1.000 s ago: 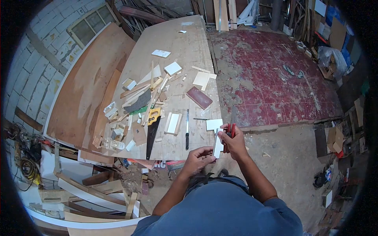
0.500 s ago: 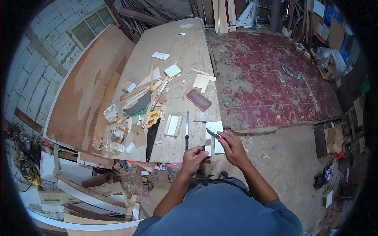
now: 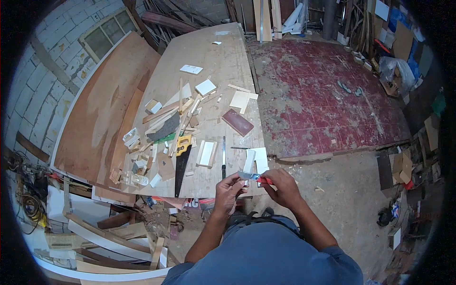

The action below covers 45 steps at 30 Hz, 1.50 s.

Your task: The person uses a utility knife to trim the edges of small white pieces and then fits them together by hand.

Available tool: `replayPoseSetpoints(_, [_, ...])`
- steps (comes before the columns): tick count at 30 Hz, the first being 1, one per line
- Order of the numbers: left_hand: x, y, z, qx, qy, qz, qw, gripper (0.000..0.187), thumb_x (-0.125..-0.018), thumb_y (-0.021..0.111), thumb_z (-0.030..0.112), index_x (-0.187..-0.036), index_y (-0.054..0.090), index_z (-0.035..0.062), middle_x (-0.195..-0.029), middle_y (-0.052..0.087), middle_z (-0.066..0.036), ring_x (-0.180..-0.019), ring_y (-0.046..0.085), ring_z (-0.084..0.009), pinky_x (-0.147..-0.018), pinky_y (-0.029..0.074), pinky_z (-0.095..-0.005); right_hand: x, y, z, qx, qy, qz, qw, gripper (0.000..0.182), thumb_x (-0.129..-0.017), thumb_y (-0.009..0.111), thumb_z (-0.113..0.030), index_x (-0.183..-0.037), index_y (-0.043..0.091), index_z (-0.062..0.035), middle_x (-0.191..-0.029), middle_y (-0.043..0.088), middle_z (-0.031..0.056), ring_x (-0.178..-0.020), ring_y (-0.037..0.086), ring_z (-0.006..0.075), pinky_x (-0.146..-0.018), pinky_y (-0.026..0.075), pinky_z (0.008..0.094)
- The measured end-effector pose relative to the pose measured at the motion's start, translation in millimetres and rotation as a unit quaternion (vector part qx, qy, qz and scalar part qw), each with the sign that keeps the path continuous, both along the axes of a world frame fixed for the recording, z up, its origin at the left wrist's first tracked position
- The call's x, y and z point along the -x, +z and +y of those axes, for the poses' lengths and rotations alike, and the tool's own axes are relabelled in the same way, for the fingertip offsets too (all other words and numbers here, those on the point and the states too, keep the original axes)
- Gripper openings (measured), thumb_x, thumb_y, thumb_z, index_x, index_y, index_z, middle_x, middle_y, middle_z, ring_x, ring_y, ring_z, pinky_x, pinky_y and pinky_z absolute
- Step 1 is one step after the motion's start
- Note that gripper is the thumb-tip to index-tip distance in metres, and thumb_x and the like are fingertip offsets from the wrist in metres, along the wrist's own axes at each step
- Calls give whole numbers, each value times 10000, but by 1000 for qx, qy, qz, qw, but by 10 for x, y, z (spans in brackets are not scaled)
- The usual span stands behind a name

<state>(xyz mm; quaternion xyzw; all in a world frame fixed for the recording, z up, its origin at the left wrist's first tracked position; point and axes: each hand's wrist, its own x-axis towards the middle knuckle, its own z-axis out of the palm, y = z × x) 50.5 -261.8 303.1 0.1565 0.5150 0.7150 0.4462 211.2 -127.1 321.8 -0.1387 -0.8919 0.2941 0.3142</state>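
Note:
My right hand (image 3: 284,188) is closed around the red handle of a utility knife (image 3: 264,180). Its blade points left, lying across a narrow white strip (image 3: 249,162) close to my left fingertips. My left hand (image 3: 228,194) pinches that strip near its lower end, at the table's front edge. Behind the strip a larger white board piece (image 3: 261,159) rests on the table corner. A slim, dark-ended tool (image 3: 223,159) stretches along the tabletop left of the hands. Further left lies a handsaw (image 3: 182,164) with a yellow handle.
Wood offcuts and sticks (image 3: 180,107) are heaped on the left of the plywood table (image 3: 209,57). A brown block (image 3: 237,122) and a white-faced wooden piece (image 3: 207,153) lie nearer. Red tiled floor (image 3: 327,95) extends to the right. Scrap boards (image 3: 114,237) pile up at lower left.
The knife has come down and left, its blade turning from pointing up-left to nearly level across the strip near my left fingers. The white strip has tilted slightly.

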Motion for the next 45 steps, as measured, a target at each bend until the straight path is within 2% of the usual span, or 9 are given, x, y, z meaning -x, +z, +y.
replayPoseSetpoints(7, [-4,-6,0,-4,-9,-12,1000,247,-881,620,16,-1112,626,-72,-915,678,-97,-767,674,-147,-645,576,-225,-18,46,1,-22,-14,-4,1000,277,-753,735,-91,-1008,629,-73,-982,646,102,-871,627,295,-748,505,390])
replayPoseSetpoints(9, [-10,8,2,-5,-9,-12,1000,245,-881,619,15,-1109,627,-75,-907,677,-97,-761,673,-146,-642,575,-224,-25,38,15,-23,-17,0,1000,245,-791,706,-143,-1020,630,-105,-974,637,75,-884,625,283,-734,499,398])
replayPoseSetpoints(20, [-23,8,-10,-3,2,-10,1000,254,-878,628,22,-1111,625,-80,-875,677,-100,-715,651,-120,-622,546,-203,-60,49,51,-30,-16,-9,999,254,-783,710,-138,-1025,639,-109,-976,639,76,-879,624,281,-719,495,400])
replayPoseSetpoints(22, [-1,-37,-30,-6,-11,-20,1000,311,-889,631,7,-1185,602,-83,-950,675,-114,-788,660,-147,-662,548,-240,-66,49,53,-34,-16,-11,999,252,-786,710,-140,-1026,641,-108,-975,639,76,-877,623,280,-716,494,400])
replayPoseSetpoints(28, [7,-72,-41,5,-15,-20,1000,335,-883,629,-8,-1205,586,-93,-976,677,-130,-787,661,-154,-638,540,-231,-83,41,58,-36,-19,-13,999,239,-796,714,-145,-1022,646,-110,-979,643,70,-878,624,271,-715,490,386])
replayPoseSetpoints(30, [-38,-11,-28,6,-2,-9,1000,328,-883,619,4,-1196,591,-92,-940,679,-127,-748,649,-136,-623,533,-215,-87,71,50,-26,-20,-4,999,272,-732,749,-88,-987,654,-79,-976,654,87,-870,640,284,-731,507,382])
replayPoseSetpoints(33, [-32,26,-37,4,6,2,1000,347,-880,610,19,-1208,585,-91,-910,680,-125,-716,633,-117,-612,518,-203,-121,32,104,-27,-36,7,999,220,-801,718,-151,-1001,646,-96,-962,650,72,-874,626,276,-727,492,392])
replayPoseSetpoints(40, [49,79,-138,20,-1,36,999,393,-874,612,24,-1248,567,-86,-932,676,-125,-730,621,-122,-629,502,-218,-240,19,296,0,-102,45,994,230,-782,734,-110,-984,633,-67,-937,647,97,-837,628,305,-733,497,409])
replayPoseSetpoints(45, [0,52,-93,18,-2,17,1000,380,-867,632,25,-1225,577,-91,-916,673,-125,-723,622,-127,-618,503,-221,-159,136,136,-25,-27,28,999,225,-777,731,-103,-984,643,-92,-928,650,78,-841,631,281,-700,493,379])
